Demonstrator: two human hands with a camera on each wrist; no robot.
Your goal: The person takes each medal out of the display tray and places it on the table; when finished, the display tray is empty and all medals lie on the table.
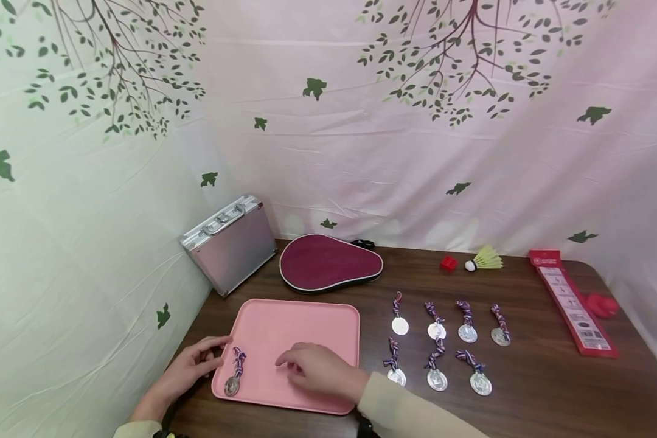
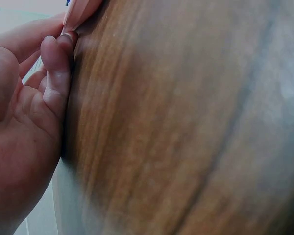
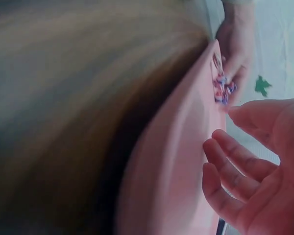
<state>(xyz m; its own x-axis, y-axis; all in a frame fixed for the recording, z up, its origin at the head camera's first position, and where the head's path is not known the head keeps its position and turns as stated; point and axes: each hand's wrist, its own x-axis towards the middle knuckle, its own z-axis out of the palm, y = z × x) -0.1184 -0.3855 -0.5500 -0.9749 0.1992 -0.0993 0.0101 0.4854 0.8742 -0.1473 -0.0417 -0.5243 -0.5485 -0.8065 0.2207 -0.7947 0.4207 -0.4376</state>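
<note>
A pink tray (image 1: 285,316) lies on the dark wood table. My left hand (image 1: 194,365) is at its left rim, with thumb and fingertips holding the edge. The left wrist view shows these fingers (image 2: 56,73) low beside the tabletop, against a sliver of pink tray (image 2: 83,10). Inside the tray, near its left side, is one silver medal (image 1: 232,385) with a knotted striped ribbon. Over the tray's middle hovers my right hand (image 1: 320,370), holding nothing. Its fingers (image 3: 240,166) are loosely bent in the right wrist view.
Right of the tray, several ribboned medals (image 1: 437,380) lie in two rows. Behind stand a silver case (image 1: 235,249) and a maroon paddle cover (image 1: 328,263). Farther right are a red block (image 1: 448,263), a shuttlecock (image 1: 484,260), a red package (image 1: 572,304) and a red object (image 1: 602,305).
</note>
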